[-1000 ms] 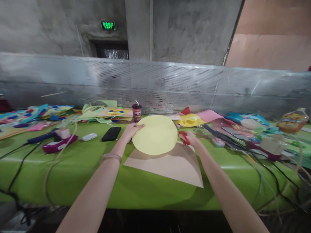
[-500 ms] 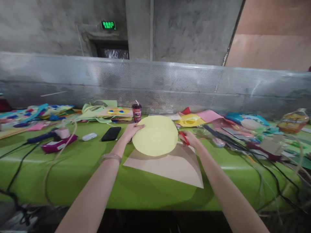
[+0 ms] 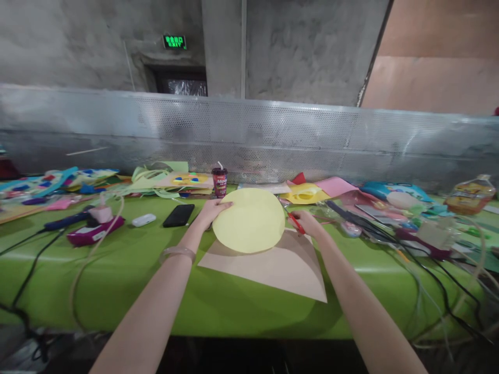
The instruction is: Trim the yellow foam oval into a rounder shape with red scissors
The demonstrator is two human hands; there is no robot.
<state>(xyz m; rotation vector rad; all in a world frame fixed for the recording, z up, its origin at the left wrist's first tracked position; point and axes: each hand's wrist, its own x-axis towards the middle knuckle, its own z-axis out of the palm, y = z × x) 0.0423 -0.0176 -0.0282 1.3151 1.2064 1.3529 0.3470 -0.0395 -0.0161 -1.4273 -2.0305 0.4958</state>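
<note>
A round sheet of pale yellow paper is pinched at its upper left edge by my left hand, thumb on top and the other fingers hidden beneath. Red-handled scissors sit in my right hand, close to the disc's right edge. Their blades point up and left, and I cannot tell whether they touch the paper. Under the disc, a pinkish-beige sheet lies on the green tablecloth, partly covered by the disc and its shadow.
Behind the disc stands a purple-red cup with a straw. A black phone and a white case lie left. Cables and a purple box are farther left. Coloured sheets, a dark strap and a bottle crowd the right.
The yellow disc has dropped very slightly toward me. The scissors have shifted a little in my right hand, and their blades show more plainly. My left hand keeps its grip.
</note>
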